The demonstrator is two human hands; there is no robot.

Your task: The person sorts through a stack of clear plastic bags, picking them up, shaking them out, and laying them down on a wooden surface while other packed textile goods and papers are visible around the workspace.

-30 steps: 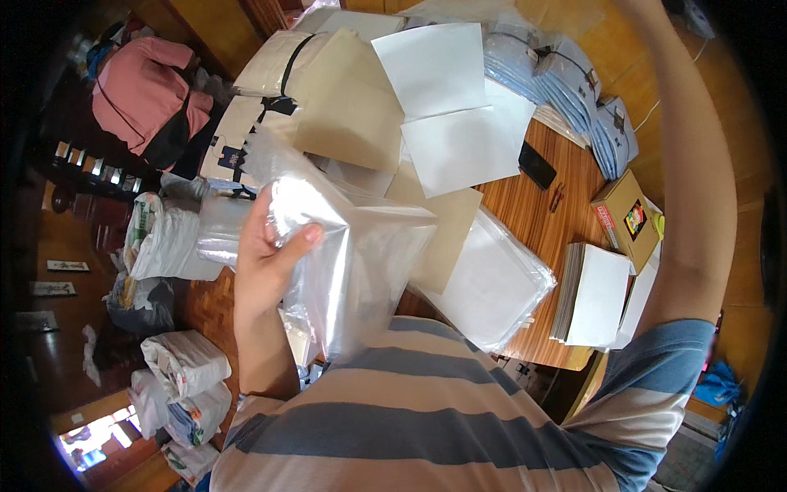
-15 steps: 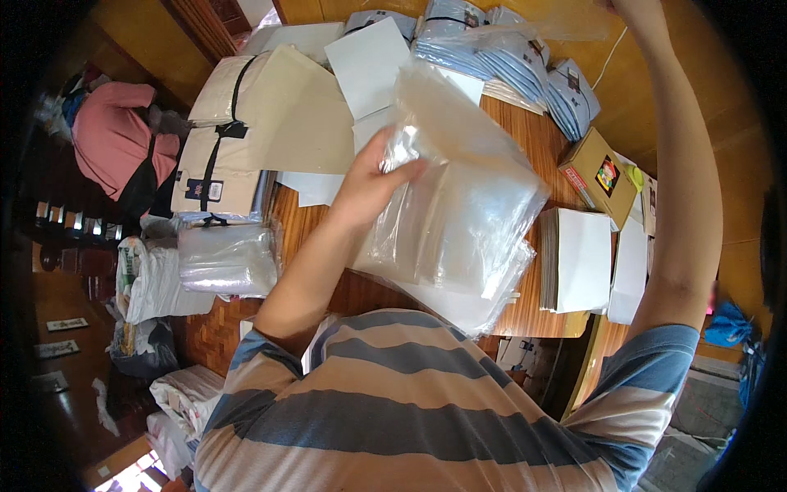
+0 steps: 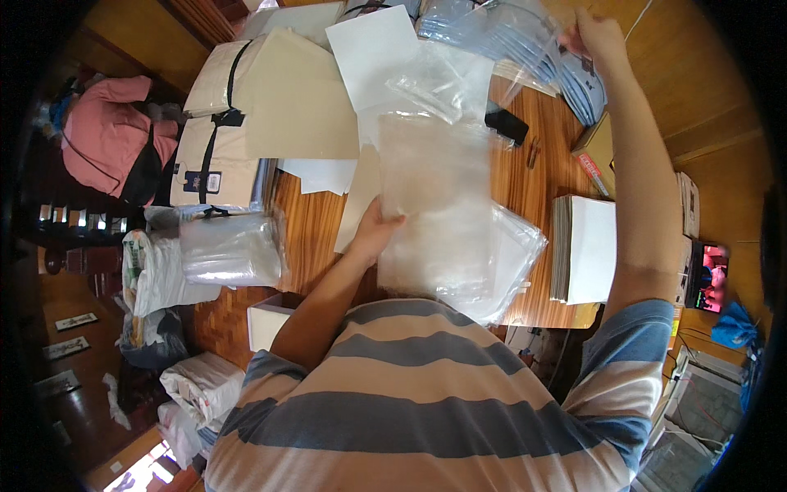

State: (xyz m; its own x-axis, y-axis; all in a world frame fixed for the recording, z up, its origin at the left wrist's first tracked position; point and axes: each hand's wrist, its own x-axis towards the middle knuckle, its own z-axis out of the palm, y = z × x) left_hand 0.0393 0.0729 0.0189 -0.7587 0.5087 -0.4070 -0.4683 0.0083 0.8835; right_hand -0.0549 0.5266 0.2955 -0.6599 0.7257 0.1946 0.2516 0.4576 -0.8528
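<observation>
In front of my body lies a clear plastic bag, upright over other clear bags that stick out at its lower right. My left hand is closed on the bag's left edge, thumb on top. Far out at the upper right, my raised right hand pinches a piece of thin clear film. The film trails down leftward, across folded light-blue shirts. Another crumpled clear plastic piece rests on white sheets beyond the bag.
Packed cream garments with a beige board stand left, above a bundle of clear bags. On the wooden table lie a black phone and small brown snips-like tool. A stack of white cards stands right.
My left hand has moved down, bringing the bag from a tilted, raised position to upright near my body. My right hand has come down and left with the film. The phone is uncovered.
</observation>
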